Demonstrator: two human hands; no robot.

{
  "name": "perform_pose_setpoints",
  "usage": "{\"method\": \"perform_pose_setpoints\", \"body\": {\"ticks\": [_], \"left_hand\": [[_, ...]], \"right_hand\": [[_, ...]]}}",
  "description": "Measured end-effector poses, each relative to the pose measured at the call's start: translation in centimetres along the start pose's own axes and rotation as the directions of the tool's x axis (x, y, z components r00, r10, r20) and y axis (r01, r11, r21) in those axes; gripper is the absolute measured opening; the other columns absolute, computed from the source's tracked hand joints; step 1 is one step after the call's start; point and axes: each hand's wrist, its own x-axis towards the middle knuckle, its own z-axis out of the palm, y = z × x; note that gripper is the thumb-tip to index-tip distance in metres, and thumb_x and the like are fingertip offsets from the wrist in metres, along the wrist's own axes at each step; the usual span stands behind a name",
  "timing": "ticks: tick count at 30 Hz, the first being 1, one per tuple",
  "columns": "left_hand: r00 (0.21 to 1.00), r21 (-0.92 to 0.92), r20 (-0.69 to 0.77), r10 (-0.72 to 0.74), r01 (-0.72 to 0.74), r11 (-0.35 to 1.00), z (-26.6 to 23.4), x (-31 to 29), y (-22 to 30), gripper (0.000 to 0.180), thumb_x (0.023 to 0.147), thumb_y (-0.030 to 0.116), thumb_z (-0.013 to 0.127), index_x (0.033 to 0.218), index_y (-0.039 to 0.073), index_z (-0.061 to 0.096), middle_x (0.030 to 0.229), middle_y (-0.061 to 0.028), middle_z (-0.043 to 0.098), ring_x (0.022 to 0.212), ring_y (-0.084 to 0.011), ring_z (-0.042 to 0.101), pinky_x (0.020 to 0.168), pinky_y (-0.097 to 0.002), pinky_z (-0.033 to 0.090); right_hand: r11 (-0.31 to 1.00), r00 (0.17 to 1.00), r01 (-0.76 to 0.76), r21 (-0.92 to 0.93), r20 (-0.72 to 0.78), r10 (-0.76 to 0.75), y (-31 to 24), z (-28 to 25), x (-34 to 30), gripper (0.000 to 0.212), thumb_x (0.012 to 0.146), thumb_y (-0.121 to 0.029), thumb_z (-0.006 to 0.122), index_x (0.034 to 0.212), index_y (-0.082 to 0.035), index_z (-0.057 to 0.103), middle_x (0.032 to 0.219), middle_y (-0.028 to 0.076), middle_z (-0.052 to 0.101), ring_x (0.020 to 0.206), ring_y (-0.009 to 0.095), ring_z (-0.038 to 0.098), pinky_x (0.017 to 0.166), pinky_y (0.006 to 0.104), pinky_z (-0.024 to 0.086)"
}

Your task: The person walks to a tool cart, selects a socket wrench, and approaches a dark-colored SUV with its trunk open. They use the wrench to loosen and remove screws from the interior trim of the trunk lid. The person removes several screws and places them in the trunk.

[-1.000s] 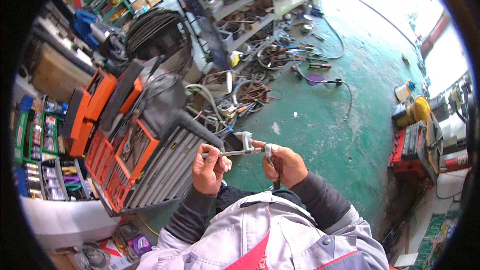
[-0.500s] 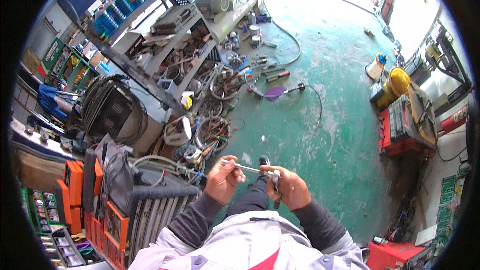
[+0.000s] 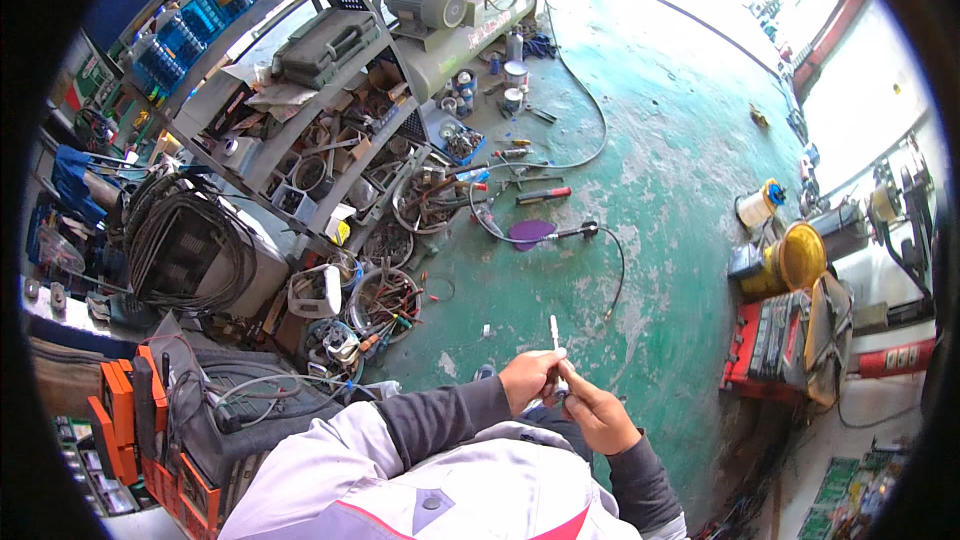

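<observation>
Both my hands are close together in front of my body, at the lower middle of the view. They hold what looks like a ratchet wrench with an extension bar [image 3: 555,330], whose pale metal shaft points up and away from me. My left hand [image 3: 530,380] is closed around the lower part of the shaft. Just to its right, my right hand [image 3: 600,417] is closed at the ratchet's end, thumb forward. Most of the ratchet's head and handle is hidden by the fingers.
To the left stand a tool cart [image 3: 260,410] and a metal shelf [image 3: 290,90] of parts. Wire baskets [image 3: 385,300] of tools lie beside it. A hose [image 3: 603,130] crosses the green floor [image 3: 660,270]. A yellow bucket [image 3: 803,252] and a red case [image 3: 740,340] are at the right.
My hands have come together, the left moving right to meet the right. The bar, which lay roughly level between them, now points forward. The view has shifted.
</observation>
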Motion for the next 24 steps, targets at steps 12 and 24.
{"method": "perform_pose_setpoints", "body": {"ticks": [12, 24], "left_hand": [[0.904, -0.187, -0.398, 0.159, -0.249, 0.950, 4.6, 16.0, 10.6, 0.038, 0.110, 0.032, 0.040, 0.093, 0.007, 0.062, 0.080, -0.0016, 0.058, 0.068, -0.0130, 0.054, 0.061, -0.0310, 0.045], [0.747, -0.195, -0.602, 0.282, -0.480, 0.856, 4.1, 24.2, 15.0, 0.012, 0.100, 0.017, 0.059, 0.098, 0.007, 0.066, 0.084, -0.0004, 0.063, 0.073, -0.0101, 0.059, 0.069, -0.0277, 0.048]], "right_hand": [[0.995, 0.975, 0.058, -0.087, 0.219, -0.038, -2.4, -18.9, 16.4, 0.068, 0.094, 0.004, 0.062, 0.156, -0.007, 0.038, 0.100, 0.011, 0.074, 0.089, 0.011, 0.066, 0.084, 0.0269, 0.050], [0.817, 0.898, 0.283, -0.502, 0.438, -0.043, -3.4, -26.6, 30.1, 0.089, 0.088, -0.016, 0.075, 0.158, 0.000, 0.021, 0.083, 0.020, 0.070, 0.072, 0.037, 0.070, 0.064, 0.0422, 0.052]]}}
